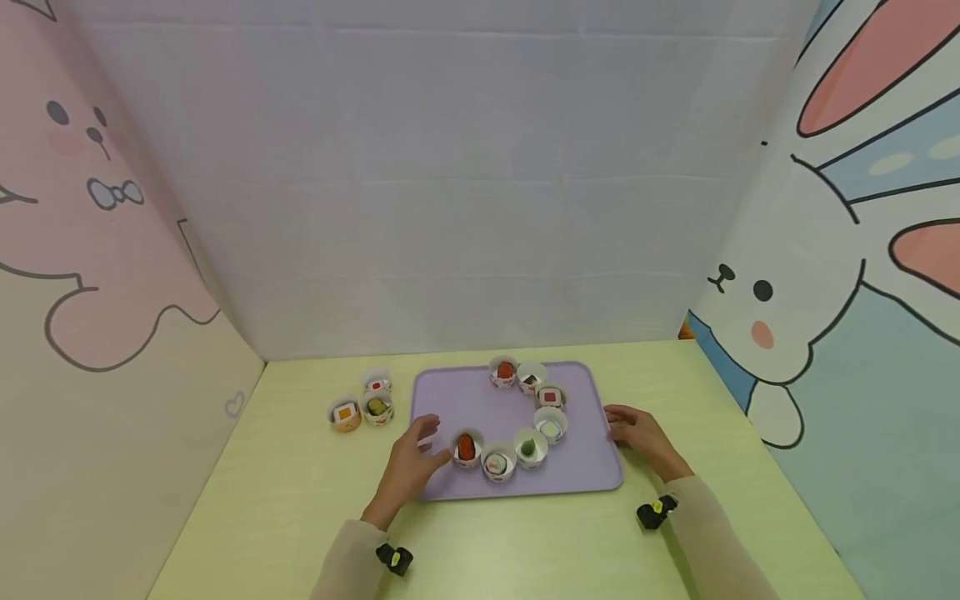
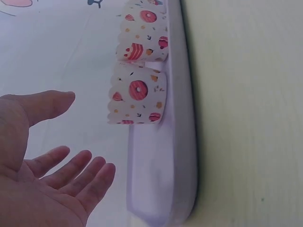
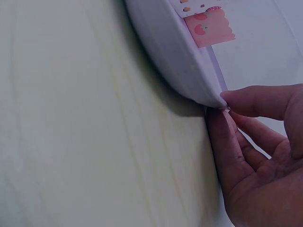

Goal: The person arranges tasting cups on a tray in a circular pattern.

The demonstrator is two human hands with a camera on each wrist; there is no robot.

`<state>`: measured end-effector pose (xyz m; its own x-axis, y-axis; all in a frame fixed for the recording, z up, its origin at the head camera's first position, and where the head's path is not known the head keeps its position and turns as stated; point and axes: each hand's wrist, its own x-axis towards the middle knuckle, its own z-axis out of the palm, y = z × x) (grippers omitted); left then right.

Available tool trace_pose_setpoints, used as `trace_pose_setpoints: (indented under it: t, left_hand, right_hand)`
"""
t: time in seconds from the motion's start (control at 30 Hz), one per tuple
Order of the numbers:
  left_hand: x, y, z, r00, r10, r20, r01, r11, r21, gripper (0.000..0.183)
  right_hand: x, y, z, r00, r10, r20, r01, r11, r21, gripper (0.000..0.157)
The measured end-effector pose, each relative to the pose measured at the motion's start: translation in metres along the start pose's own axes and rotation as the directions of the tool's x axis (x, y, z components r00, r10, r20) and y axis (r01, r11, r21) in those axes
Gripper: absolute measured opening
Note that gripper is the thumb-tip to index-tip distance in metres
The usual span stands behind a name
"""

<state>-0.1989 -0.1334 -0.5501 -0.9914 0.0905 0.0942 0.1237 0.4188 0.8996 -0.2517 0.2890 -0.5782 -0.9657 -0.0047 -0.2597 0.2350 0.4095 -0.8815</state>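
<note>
A lilac tray lies on the table, bearing several small paper cups with toy foods in a curved row. My right hand pinches the tray's right edge; in the right wrist view the thumb is at the rim and the fingers are under it. My left hand is over the tray's front left, fingers spread and relaxed, holding nothing. Beside its thumb stands a cup with a red piece. A cup with a white and pink piece and one with a green piece follow to its right.
Left of the tray, three cups stand close together on the pale table, one with an orange-centred piece. A pale cloth wall closes the back; printed panels stand at both sides. A pink cup is near the gripped rim.
</note>
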Motion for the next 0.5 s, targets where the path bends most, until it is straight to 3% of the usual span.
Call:
trace_pose_setpoints:
  t: [0.5]
  left_hand:
    - [0.003, 0.010, -0.053, 0.992, -0.007, -0.126, -0.002, 0.997, -0.074, 0.057]
  right_hand:
    - [-0.004, -0.004, 0.001, 1.000, 0.025, -0.004, -0.025, 0.999, -0.024, 0.052]
